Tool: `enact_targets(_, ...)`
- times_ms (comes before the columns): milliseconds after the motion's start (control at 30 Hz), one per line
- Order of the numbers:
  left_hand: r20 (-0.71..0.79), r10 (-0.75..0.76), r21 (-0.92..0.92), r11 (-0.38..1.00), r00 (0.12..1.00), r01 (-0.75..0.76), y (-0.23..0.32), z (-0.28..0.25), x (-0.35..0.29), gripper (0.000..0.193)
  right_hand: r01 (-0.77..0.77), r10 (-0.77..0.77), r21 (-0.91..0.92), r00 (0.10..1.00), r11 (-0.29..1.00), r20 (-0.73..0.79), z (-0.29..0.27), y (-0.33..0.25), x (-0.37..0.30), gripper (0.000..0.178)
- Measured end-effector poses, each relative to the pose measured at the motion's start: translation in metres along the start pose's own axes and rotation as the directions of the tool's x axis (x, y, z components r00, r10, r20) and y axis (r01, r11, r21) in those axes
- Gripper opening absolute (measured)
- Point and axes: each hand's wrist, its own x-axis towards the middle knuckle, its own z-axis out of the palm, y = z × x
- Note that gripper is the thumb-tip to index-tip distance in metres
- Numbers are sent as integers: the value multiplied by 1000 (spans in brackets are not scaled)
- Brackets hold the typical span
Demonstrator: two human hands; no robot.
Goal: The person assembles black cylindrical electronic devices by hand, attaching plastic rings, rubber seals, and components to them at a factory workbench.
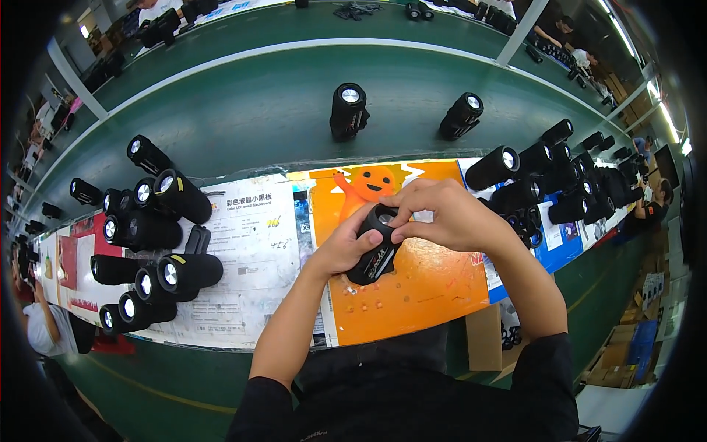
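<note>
A black cylindrical speaker [374, 264] stands tilted over the orange part of the work surface, pale lettering on its side. My left hand [343, 246] is wrapped round it from the left, with the thumb across its upper side. Over the speaker's upper end, my right hand [451, 215] is closed, thumb and forefinger pinched together at the rim. Whatever small thing those fingertips may hold is hidden. Part of the round end face shows between my hands.
Many similar black speakers [179, 274] lie grouped on white printed sheets [254, 258] at left. More speakers [492, 168] crowd the right side. Two stand upright beyond: one speaker [348, 112] and another [462, 118]. An open cardboard box [484, 339] sits below the front edge at right.
</note>
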Motion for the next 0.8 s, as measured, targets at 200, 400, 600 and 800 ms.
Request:
enact_targets(200, -12, 46, 38, 998, 999, -46, -1, 0, -1, 109, -28, 29, -43, 999, 999, 23, -2, -14, 4, 20)
enact_targets(400, 27, 114, 44, 992, 993, -115, -10, -10, -6, 103, 4, -6, -67, 999, 998, -36, 13, -27, -3, 17)
enact_targets(600, 99, 34, -35, 999, 994, -31, -4, -10, -20, 106, 118, -128, -116, 988, 986, -91, 34, -34, -22, 31)
enact_targets(800, 7, 234, 236, 944, 972, -229, 1, 18, -39, 77, 298, -292, -2, 933, 954, -208, 14, -47, -29, 24)
